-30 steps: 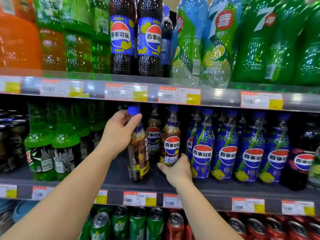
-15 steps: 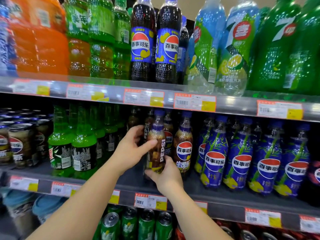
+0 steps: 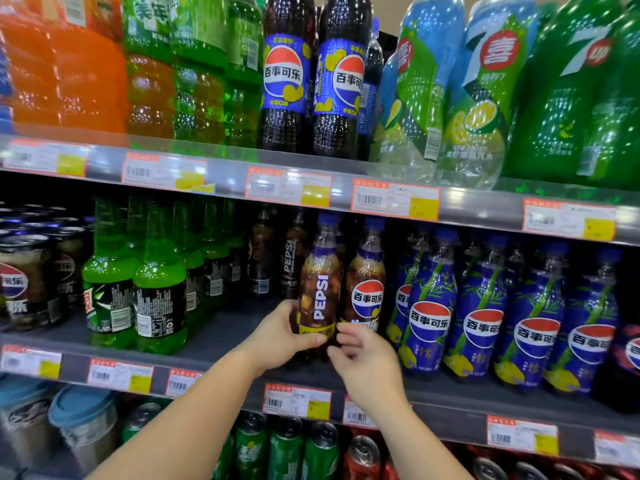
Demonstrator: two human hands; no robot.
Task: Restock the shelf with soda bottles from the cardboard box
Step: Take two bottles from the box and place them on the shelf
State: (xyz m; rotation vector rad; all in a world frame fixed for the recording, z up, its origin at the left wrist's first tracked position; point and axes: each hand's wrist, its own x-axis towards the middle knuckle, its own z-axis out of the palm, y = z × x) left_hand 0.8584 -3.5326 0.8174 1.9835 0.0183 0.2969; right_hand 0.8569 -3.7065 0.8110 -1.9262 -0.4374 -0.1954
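Middle shelf (image 3: pixel 221 334), far left: dark cans (image 3: pixel 24 282) with a red-white-blue logo, stacked in rows. Beside them, green bottles (image 3: pixel 159 289) with black labels, several deep.

Gap in the row right of the green bottles; bare grey shelf surface shows there. At the back of the gap stand two dark bottles (image 3: pixel 294 258), one reading PEPSI vertically.

Left hand (image 3: pixel 280 337): wrapped round the lower part of the Pepsi bottle (image 3: pixel 320 289), thumb across the yellow band at its base, fingers behind. Grasping the bottle. Bottle is upright, blue cap on, white PEPSI lettering facing out, standing at the front of the middle shelf just right of the gap.

Right hand (image 3: pixel 363 358): just right of the bottle's base, fingers loosely curled and spread, motion-blurred. Fingertips lie near or at the bottle; cannot tell whether they touch. Holds nothing that I can see, so released.

Directly right of the held bottle, touching or nearly so: a matching brown bottle (image 3: pixel 367 292) with the round logo facing out. Further right, a row of blue bamboo-print bottles (image 3: pixel 481 313).

Upper shelf: large orange, green, cola and lemon-lime bottles. Price tags (image 3: pixel 394 199) along the shelf edges. Below: green and red cans (image 3: pixel 322 445).
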